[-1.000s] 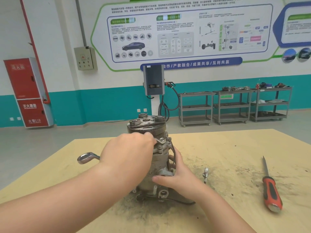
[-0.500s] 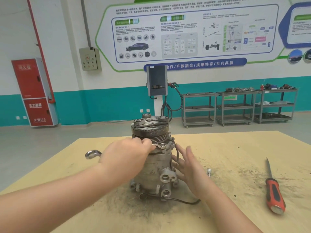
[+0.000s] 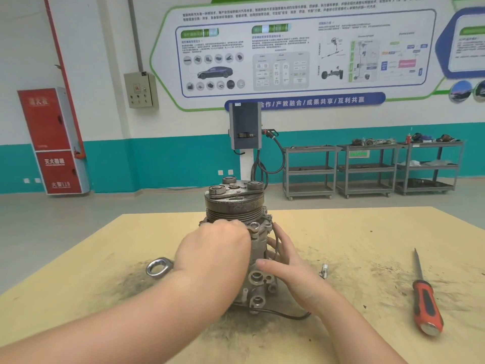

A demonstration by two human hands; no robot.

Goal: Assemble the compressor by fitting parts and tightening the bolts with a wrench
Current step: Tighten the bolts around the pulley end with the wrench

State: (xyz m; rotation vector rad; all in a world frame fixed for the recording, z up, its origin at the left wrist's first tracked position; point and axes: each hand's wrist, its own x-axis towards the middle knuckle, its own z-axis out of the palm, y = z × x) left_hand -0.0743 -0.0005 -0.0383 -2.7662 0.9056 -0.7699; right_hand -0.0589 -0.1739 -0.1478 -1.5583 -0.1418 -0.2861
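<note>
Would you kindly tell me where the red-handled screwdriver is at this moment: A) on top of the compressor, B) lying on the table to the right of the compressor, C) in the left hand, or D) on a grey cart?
B: the screwdriver lies on the table, right of the compressor, untouched by either hand.

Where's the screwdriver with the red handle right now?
In the head view, the screwdriver lies flat on the wooden table at the far right, well apart from the compressor, handle nearest the camera.
</note>
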